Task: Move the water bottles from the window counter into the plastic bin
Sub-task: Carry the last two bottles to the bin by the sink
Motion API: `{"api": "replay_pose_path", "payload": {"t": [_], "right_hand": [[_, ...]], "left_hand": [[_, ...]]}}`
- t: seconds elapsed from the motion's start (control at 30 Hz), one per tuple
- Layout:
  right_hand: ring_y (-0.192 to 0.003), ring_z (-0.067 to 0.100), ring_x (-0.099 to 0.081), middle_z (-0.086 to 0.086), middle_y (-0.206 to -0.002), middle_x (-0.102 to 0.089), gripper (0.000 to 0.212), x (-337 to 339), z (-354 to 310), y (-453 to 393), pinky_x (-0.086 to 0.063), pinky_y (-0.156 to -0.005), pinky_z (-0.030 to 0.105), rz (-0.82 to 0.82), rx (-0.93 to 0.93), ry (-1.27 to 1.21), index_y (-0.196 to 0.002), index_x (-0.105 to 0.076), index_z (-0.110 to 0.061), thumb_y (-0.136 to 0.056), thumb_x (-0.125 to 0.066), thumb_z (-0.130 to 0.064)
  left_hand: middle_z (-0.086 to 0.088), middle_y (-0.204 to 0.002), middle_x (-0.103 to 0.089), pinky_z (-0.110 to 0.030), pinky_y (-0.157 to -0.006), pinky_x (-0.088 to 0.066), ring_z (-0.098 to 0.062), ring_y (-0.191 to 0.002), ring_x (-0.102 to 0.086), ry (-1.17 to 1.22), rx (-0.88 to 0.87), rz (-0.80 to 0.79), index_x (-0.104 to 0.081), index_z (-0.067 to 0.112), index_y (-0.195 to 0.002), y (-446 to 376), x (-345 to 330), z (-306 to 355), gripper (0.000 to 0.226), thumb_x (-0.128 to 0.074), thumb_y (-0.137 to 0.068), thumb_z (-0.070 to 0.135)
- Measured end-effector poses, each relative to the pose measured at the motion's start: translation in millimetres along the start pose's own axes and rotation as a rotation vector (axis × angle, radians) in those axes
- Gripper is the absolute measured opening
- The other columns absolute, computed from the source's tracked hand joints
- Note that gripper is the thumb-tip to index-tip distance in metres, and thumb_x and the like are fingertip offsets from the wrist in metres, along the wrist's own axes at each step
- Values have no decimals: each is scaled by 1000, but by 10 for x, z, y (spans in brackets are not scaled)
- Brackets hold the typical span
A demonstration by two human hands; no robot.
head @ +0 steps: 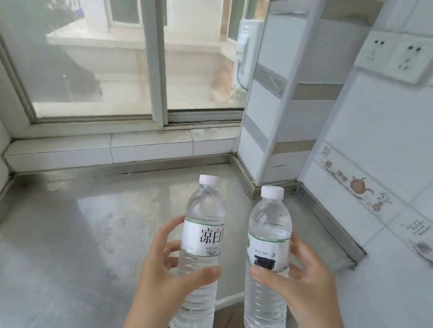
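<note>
Two clear plastic water bottles are held upright side by side, close together but not touching, above the near edge of a grey window counter; each has a white screw cap, ribbed lower walls and a white paper label around its middle. The left bottle shows large dark Chinese characters on its label; the right bottle shows a label with a green top edge, small print and a dark block near the bottom. The left hand is wrapped around the left bottle's middle, thumb across the front below the label and fingers curling behind the far side; the right hand grips the right bottle the same way, thumb pressed on the front at the label's lower edge, fingers behind. Both forearms rise from the bottom of the view. Behind the counter stands a sliding window; white wall tiles and a double socket lie to the right.
</note>
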State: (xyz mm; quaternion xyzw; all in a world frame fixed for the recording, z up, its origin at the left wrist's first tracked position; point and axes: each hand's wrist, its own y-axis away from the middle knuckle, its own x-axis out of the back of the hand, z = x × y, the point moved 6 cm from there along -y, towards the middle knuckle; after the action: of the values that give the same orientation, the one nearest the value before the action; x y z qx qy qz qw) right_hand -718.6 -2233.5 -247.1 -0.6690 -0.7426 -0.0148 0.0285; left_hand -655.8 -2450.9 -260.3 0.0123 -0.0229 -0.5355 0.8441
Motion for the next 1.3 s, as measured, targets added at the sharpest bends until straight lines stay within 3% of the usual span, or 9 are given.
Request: {"api": "replay_pose_path", "payload": {"t": [0.17,0.33,0.5,0.7,0.8,0.9,1.0,1.13,1.3], "right_hand": [[-89,10,-71,-10,-100,-74,78,874,-30,537,-56,-68,22,170,11,-15,-115,-66,-35,-53,-87,8],[-87,20,-73,-7,-102,-74,75,1873,-30,1200,-57,-80,43,379,17,2,-107,-69,-40,-53,-87,8],[-80,24,-73,1,-99,-73,71,2933,-19,2020,-60,-72,41,534,26,-12,-96,-72,-44,-53,-85,11],[-83,17,-73,-2,-103,-71,81,4153,161,3262,-58,-63,28,770,-25,-1,-112,-66,-39,-49,-90,4],[-88,18,-72,1,-105,-71,92,4682,226,3896,-59,-75,36,905,-49,-11,-119,-64,-34,-38,-93,-4],[-93,19,-71,-7,-104,-72,85,5093,207,4474,-52,-91,50,1061,-62,6,-113,-65,-43,-39,-92,-12],[-86,13,-72,-13,-97,-72,77,5421,200,5016,-56,-85,44,1218,-85,14,-97,-66,-54,-49,-91,1],[-95,16,-69,-12,-100,-71,80,5840,314,5617,-55,-86,46,1429,-109,5,-105,-63,-53,-47,-93,-6],[-89,14,-71,-10,-101,-72,82,6404,476,6172,-58,-77,42,1637,-118,-30,-106,-61,-51,-44,-96,-8]], "left_hand": [[3,-105,-71,-39,-85,-56,-17,-93,-71,-25,-53,-198,-52,66,-113,359,-751,105,93,-90,-32,40],[0,-103,-73,-33,-78,-55,-17,-86,-72,-23,-104,-392,-54,63,-114,880,-1670,158,92,-90,-32,39],[-5,-103,-73,-44,-87,-56,-21,-91,-72,26,-117,-580,-58,63,-108,1724,-2708,85,89,-92,-31,34],[-5,-103,-70,-26,-78,-51,-20,-86,-71,12,-71,-864,-57,61,-114,3072,-3861,-134,96,-92,-29,32],[-3,-100,-70,-14,-67,-50,-16,-81,-72,-10,-51,-1007,-57,64,-108,3740,-4356,-168,93,-91,-29,31],[2,-95,-74,-15,-67,-50,-15,-79,-73,-46,-50,-1150,-55,68,-105,4335,-4814,-202,92,-91,-27,35],[4,-97,-74,-15,-69,-51,-14,-81,-72,-82,-68,-1308,-52,69,-105,4893,-5255,-229,92,-91,-27,38],[7,-98,-73,-8,-65,-47,-11,-85,-70,-111,-77,-1464,-52,72,-100,5526,-5815,-288,89,-88,-26,36],[10,-96,-73,-9,-69,-45,-2,-86,-69,-112,-76,-1644,-53,72,-101,6203,-6575,-341,91,-90,-28,32]]}}
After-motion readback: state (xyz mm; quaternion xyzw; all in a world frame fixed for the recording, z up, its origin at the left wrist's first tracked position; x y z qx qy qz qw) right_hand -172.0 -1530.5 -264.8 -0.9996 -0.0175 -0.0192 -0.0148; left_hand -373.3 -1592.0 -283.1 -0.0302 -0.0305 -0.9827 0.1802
